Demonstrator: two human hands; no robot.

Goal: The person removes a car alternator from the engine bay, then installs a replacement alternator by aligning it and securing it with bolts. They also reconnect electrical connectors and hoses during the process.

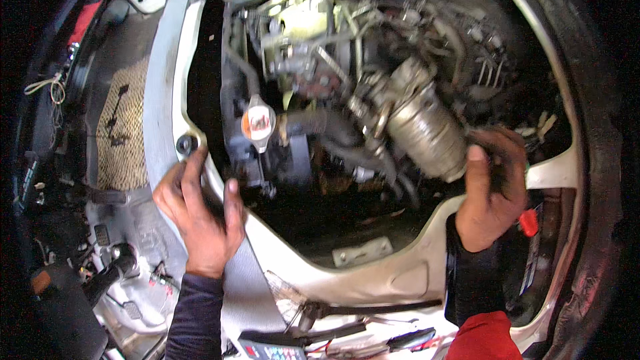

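Observation:
My left hand (200, 217) is open, with fingers and thumb apart. It rests on the pale rim (163, 107) of the engine opening, one fingertip at a round black plug (187, 145). On the other side, my right hand (492, 190) is beside the lower end of a silvery ribbed metal cylinder (427, 130). Its fingers are curled over toward the thumb and somewhat blurred; what they hold, if anything, I cannot make out. Between my hands, a radiator cap (258, 124) sits next to a thick dark hose (307, 123).
Engine parts, pipes and hoses (320, 53) fill the far side of the opening. A woven mat (127, 127) and pedals (102, 235) are at the left. Near me lie a dark bar (380, 308) and a flat box (270, 350). A red piece (529, 223) shows right of my wrist.

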